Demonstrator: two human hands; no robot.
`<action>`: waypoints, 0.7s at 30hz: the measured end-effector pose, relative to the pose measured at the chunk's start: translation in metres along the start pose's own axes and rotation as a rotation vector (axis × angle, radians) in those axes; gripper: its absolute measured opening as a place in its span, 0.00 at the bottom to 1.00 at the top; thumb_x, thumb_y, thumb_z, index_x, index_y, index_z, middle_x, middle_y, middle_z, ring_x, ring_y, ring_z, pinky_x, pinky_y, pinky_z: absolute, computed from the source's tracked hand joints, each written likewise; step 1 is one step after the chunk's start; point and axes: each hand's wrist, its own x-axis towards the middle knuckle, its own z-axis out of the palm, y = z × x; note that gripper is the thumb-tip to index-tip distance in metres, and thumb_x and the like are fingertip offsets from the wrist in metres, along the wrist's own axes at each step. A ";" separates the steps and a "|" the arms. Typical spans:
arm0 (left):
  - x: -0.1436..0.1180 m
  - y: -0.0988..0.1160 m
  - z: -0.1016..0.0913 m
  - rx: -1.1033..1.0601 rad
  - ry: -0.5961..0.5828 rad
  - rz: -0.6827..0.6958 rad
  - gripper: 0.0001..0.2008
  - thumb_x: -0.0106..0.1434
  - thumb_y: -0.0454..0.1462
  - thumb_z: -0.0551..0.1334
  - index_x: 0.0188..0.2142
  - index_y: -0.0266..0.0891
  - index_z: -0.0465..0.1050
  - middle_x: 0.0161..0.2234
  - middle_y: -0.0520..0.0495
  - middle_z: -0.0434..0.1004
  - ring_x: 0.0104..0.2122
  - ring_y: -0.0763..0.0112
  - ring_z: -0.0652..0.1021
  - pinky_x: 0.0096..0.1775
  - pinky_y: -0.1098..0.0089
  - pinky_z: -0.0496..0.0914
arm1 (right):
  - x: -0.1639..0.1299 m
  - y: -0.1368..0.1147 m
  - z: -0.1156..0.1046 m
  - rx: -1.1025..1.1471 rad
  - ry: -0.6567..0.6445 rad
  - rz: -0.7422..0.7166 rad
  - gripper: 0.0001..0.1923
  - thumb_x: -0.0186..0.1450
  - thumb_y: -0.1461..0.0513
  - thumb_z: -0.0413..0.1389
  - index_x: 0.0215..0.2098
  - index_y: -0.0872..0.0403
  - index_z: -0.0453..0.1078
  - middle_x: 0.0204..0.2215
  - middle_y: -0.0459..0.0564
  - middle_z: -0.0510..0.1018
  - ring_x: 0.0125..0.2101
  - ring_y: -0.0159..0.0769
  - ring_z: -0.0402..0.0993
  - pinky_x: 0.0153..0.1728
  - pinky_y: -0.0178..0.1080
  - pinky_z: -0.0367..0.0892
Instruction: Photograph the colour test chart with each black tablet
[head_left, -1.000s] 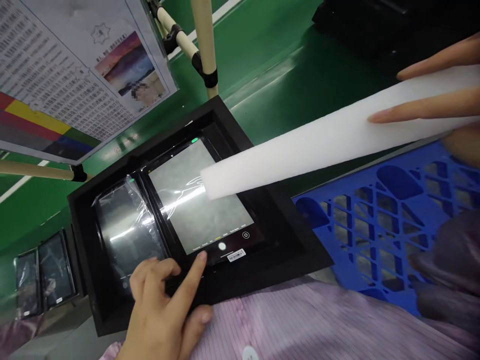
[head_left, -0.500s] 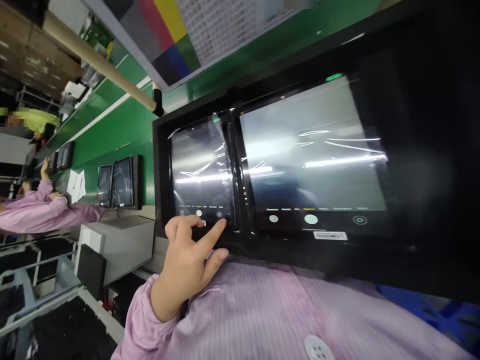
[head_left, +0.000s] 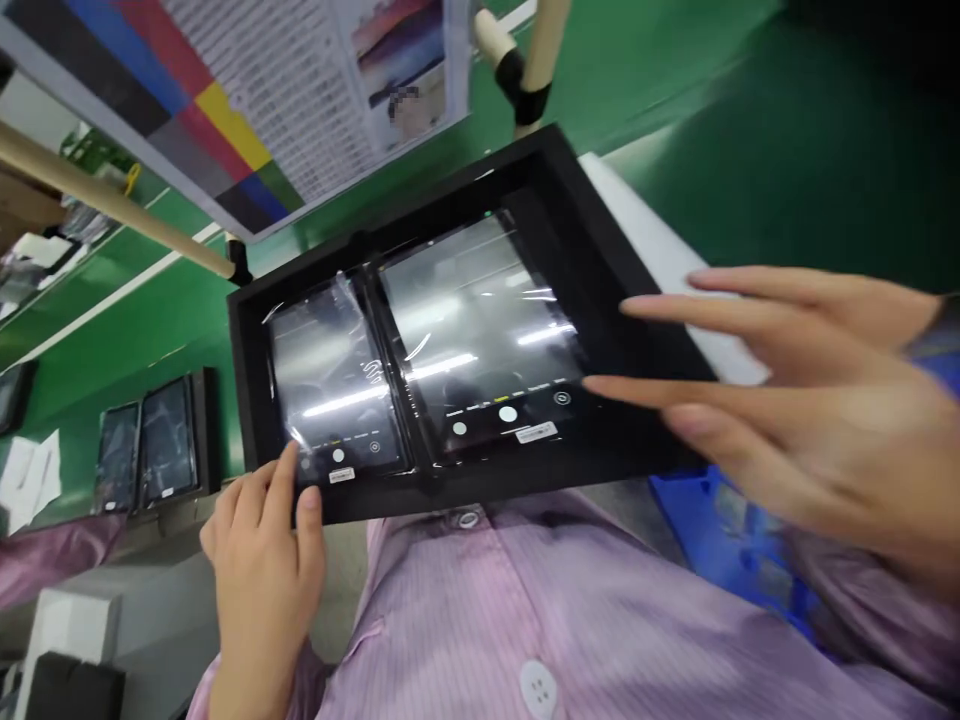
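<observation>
Two tablets lie side by side in a black foam tray (head_left: 630, 240), both lit with a camera screen. The left tablet (head_left: 330, 360) has loose clear film on it. The right tablet (head_left: 480, 320) is larger in view and reflects ceiling lights. My left hand (head_left: 259, 560) rests at the tray's lower left, its index fingertip at the left tablet's lower left corner and its thumb apart. My right hand (head_left: 810, 400) is over the tray's right end, fingers spread, with the index fingertip close to the right tablet's lower right corner. Neither hand holds anything.
Behind the tray stands a printed chart (head_left: 300, 110) with colour patches, near beige pipes (head_left: 112, 200). White paper (head_left: 652, 240) sticks out beyond the tray's right end. Another tray (head_left: 204, 430) with two tablets lies left on the green bench (head_left: 172, 310). A blue crate (head_left: 705, 530) stands lower right.
My right hand has come into view from the right. My left hand has moved from the left tablet's lower right icon to its lower left corner. The camera view has shifted.
</observation>
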 end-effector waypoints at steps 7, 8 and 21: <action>0.003 0.009 0.015 0.100 -0.155 -0.244 0.35 0.73 0.47 0.43 0.67 0.19 0.52 0.48 0.27 0.77 0.54 0.42 0.67 0.51 0.46 0.63 | 0.009 -0.019 0.015 -0.138 0.132 -0.282 0.17 0.73 0.60 0.48 0.39 0.42 0.80 0.56 0.43 0.72 0.61 0.50 0.62 0.54 0.59 0.55; 0.007 0.011 0.017 0.078 -0.160 -0.283 0.35 0.73 0.48 0.43 0.67 0.18 0.52 0.49 0.26 0.77 0.54 0.41 0.67 0.52 0.45 0.63 | 0.009 -0.018 0.015 -0.115 0.161 -0.290 0.17 0.73 0.61 0.48 0.40 0.44 0.80 0.56 0.46 0.72 0.60 0.52 0.64 0.53 0.59 0.56; 0.021 0.001 0.018 -0.066 -0.135 -0.373 0.33 0.71 0.50 0.45 0.62 0.24 0.63 0.53 0.29 0.76 0.51 0.42 0.72 0.52 0.47 0.66 | 0.005 -0.012 0.024 0.057 0.358 -0.184 0.16 0.72 0.63 0.46 0.45 0.50 0.77 0.53 0.53 0.73 0.51 0.45 0.71 0.47 0.51 0.58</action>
